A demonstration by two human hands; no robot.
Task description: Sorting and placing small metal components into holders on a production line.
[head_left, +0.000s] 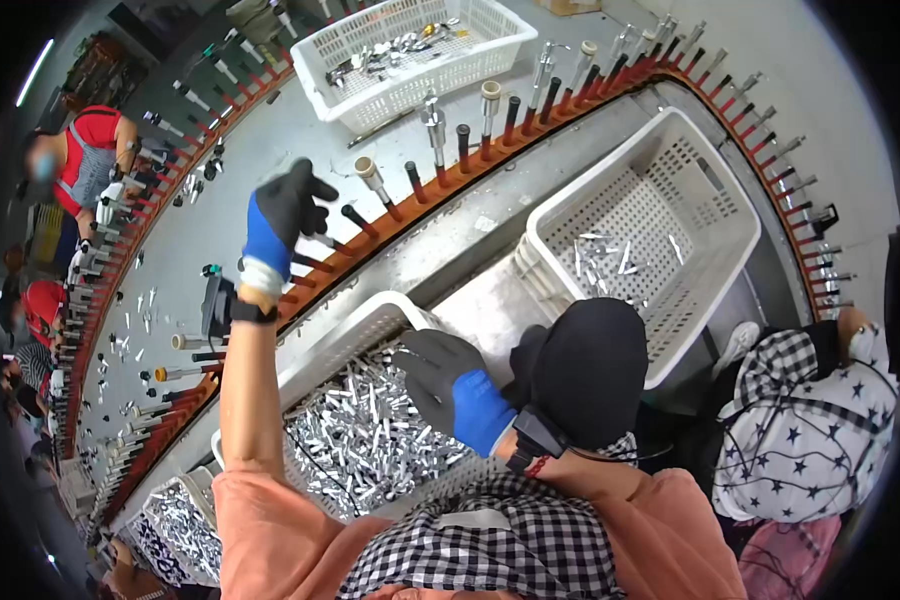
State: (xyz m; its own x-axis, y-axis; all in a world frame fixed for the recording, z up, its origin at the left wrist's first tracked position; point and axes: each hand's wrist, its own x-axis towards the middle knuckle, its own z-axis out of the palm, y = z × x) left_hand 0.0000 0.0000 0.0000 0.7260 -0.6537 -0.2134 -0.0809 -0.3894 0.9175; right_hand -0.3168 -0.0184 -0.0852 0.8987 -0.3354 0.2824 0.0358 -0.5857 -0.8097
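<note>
My left hand (288, 215), in a blue and dark grey glove, is over the curved rail (450, 190) of upright posts. Its fingers are bent inward, and anything in them is hidden. A short post (332, 244) with a pale end lies just beside the fingers. Lower down, my right hand (445, 385), gloved alike, hangs over the near basket (410, 308) with its fingers stretched out and nothing seen in them. Small silver metal parts (370, 430) fill that basket.
A white basket (660, 125) with a few silver parts stands at right. Across the rail, another white basket (410, 92) holds mixed metal pieces. A black rounded object (592, 370) sits beside my right hand. Coworkers (90, 165) line the far left; another person (810, 425) is at right.
</note>
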